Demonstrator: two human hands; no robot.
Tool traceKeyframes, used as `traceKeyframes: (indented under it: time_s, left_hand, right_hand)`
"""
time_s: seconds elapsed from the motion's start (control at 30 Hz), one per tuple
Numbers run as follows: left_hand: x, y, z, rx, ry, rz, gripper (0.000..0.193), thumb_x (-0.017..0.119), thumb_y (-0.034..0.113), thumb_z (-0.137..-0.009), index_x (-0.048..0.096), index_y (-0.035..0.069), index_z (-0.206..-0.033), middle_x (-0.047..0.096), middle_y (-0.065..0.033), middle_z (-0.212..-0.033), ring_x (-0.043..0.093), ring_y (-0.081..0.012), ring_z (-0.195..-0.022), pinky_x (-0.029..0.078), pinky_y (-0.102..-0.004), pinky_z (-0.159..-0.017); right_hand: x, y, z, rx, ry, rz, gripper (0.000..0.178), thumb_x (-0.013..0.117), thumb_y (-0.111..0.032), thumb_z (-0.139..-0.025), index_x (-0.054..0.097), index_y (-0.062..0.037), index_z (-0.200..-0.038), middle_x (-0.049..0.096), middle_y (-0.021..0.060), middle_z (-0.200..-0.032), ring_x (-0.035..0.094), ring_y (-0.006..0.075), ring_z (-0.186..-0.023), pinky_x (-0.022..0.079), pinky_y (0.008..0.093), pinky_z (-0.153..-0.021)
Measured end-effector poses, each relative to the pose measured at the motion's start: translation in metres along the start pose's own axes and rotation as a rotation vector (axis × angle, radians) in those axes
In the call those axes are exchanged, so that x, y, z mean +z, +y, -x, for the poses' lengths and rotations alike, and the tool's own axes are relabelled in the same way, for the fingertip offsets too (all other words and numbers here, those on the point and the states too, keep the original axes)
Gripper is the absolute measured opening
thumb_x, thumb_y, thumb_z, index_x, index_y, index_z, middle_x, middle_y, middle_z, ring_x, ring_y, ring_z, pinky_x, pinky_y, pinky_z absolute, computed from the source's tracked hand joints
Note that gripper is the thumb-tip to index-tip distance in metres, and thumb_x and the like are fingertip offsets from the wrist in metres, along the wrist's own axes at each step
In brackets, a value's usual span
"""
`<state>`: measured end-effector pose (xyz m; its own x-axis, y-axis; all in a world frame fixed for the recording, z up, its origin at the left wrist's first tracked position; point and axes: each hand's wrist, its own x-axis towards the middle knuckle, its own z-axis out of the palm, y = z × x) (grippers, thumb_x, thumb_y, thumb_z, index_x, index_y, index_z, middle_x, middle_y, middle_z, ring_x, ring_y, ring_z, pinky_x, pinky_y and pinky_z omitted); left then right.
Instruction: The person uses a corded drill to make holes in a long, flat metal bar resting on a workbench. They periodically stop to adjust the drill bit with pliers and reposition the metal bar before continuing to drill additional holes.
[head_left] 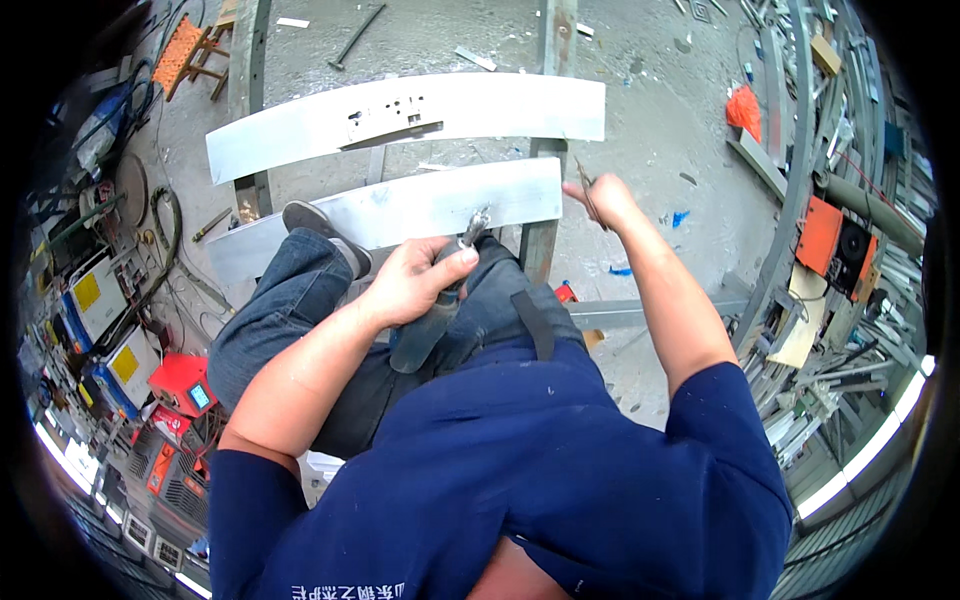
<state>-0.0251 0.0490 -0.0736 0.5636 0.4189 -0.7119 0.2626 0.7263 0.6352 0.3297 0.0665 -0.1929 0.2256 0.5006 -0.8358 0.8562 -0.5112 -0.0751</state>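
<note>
My left hand point(415, 275) is wrapped round the dark body of a handheld grinder point(425, 335). Its bare metal head point(476, 226) points away from me, over the near white metal plank point(420, 207). Off the plank's right end, my right hand point(612, 203) grips a thin brownish disc-like piece point(588, 195), seen nearly edge-on. Farther off lies a second white plank point(290, 128), with several cutouts and a long slot. Both planks rest across grey metal beams point(540, 248). My shoe point(325, 235) overlaps the near plank's left part.
A hammer-like rod point(357, 38) and scraps lie on the far floor. At left are an orange-topped stool point(180, 52), hoses point(172, 235) and a red machine point(183, 384). An orange-and-black box point(835, 250) and stacked metal profiles point(850, 385) line the right side.
</note>
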Motion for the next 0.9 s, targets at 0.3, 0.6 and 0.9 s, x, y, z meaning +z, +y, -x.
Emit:
traceKeyframes:
  time_s: [0.3, 0.6, 0.9]
  left_hand:
    - [-0.005, -0.028, 0.017, -0.019, 0.115, 0.068, 0.042, 0.073, 0.038, -0.095, 0.068, -0.003, -0.105, 0.064, -0.0012, -0.078, 0.055, -0.0078, -0.077, 0.048, -0.0281, -0.069]
    - [-0.013, -0.02, 0.012, 0.027, 0.183, 0.162, 0.043, 0.063, 0.045, -0.099, 0.065, 0.002, -0.1, 0.07, -0.0067, -0.085, 0.065, -0.0142, -0.082, 0.053, -0.031, -0.078]
    - [-0.025, -0.017, -0.061, -0.208, 0.612, 1.379, 0.064, 0.053, 0.064, -0.097, 0.057, 0.001, -0.113, 0.066, -0.0181, -0.103, 0.065, -0.0366, -0.096, 0.051, -0.0535, -0.093]
  right_hand:
    - [0.054, -0.081, -0.208, -0.23, 0.326, 0.082, 0.035, 0.068, -0.031, -0.086, 0.074, 0.0027, -0.094, 0.072, 0.0268, -0.099, 0.07, 0.0428, -0.097, 0.055, 0.0483, -0.088]
    - [0.026, -0.132, -0.093, -0.358, 0.121, 0.113, 0.066, 0.071, -0.053, -0.087, 0.063, -0.002, -0.129, 0.07, 0.0192, -0.12, 0.067, 0.0336, -0.113, 0.054, 0.0414, -0.098]
    - [0.014, -0.094, 0.153, -0.733, -0.471, -0.558, 0.121, 0.086, -0.05, -0.071, 0.016, -0.008, -0.161, 0.049, 0.0298, -0.147, 0.046, 0.043, -0.14, 0.038, 0.0468, -0.115]
